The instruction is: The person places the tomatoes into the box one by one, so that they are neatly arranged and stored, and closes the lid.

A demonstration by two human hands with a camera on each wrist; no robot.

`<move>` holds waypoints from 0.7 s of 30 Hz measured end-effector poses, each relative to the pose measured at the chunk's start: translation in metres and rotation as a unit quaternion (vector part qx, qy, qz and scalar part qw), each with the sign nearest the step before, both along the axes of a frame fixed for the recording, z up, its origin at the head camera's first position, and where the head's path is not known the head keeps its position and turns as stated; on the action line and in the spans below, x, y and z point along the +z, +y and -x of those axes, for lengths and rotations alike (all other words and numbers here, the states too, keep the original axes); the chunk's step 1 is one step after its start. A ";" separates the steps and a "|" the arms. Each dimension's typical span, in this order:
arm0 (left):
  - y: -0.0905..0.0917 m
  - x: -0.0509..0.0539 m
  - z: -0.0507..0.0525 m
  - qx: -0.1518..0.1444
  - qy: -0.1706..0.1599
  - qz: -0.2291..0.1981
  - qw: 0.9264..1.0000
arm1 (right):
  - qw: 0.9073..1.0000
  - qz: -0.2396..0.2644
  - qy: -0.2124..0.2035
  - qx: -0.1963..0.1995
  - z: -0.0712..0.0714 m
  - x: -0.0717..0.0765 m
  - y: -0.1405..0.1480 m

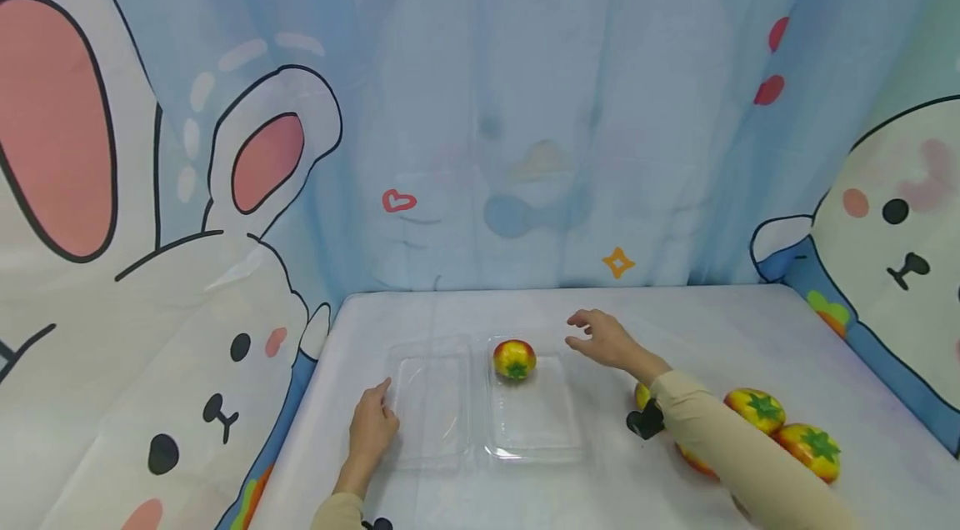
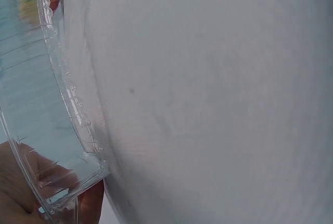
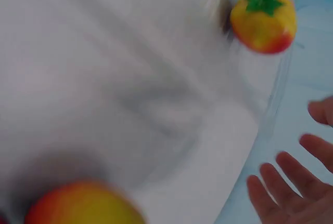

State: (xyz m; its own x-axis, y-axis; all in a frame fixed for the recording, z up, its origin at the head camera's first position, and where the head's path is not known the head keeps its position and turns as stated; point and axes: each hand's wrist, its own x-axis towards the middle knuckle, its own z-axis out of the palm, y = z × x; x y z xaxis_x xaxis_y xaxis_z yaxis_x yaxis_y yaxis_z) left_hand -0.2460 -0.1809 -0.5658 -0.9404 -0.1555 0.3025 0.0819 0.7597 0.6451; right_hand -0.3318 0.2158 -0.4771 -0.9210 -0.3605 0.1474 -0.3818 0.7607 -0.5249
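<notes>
A clear plastic clamshell box lies spread flat, its shallow lid half (image 1: 431, 413) on the left and its base half (image 1: 534, 422) beside it on the right, both rectangular, with thin rims that catch the light. In the base's far left corner sits a glossy persimmon-shaped fruit (image 1: 514, 361), round, yellow flushed with red, its green star-shaped calyx toward the viewer. The left hand (image 1: 372, 426) is at the outer edge of the lid half, a finger meeting the rim; whether it pinches the plastic or only touches it, I cannot tell. The right hand (image 1: 606, 341) is released and holds nothing, fingers spread apart, just beyond the base's right rim. Nearer the person, the base's smooth plastic floor shows past the fruit, and a strip of white cloth separates that half from more persimmon-shaped fruits (image 1: 808, 451) at right, some partly hidden by the beige sleeve (image 1: 750, 455). The white cloth (image 1: 637, 480) covers a table whose far edge meets a softly pleated blue curtain (image 1: 480, 113), printed with cartoon rabbits, a small heart and a yellow star
</notes>
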 end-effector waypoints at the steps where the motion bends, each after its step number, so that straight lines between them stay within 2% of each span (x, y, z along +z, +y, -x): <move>1: 0.001 0.000 0.000 -0.001 0.000 -0.002 1.000 | 1.000 -0.012 -0.013 0.007 -0.002 0.003 0.010; 5: 0.002 -0.002 0.000 0.000 0.001 -0.006 1.000 | 0.994 -0.053 -0.086 0.029 -0.013 0.011 0.046; 11: 0.000 0.002 -0.002 0.002 -0.006 -0.001 1.000 | 0.977 -0.076 -0.199 0.008 -0.023 0.012 0.085; 15: -0.001 0.001 -0.002 0.003 -0.002 0.003 1.000 | 0.967 -0.079 -0.242 0.000 -0.028 0.007 0.100; 21: 0.001 -0.002 0.001 0.000 0.006 -0.004 1.000 | 0.958 -0.076 -0.277 -0.011 -0.036 0.008 0.113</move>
State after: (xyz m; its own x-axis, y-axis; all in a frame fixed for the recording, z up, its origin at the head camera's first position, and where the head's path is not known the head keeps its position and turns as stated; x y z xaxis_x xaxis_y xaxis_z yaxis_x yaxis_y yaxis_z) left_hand -0.2468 -0.1797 -0.5679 -0.9368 -0.1573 0.3126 0.0900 0.7549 0.6496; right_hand -0.2959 0.3290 -0.4691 -0.8507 -0.3181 -0.4185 -0.0596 0.8494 -0.5244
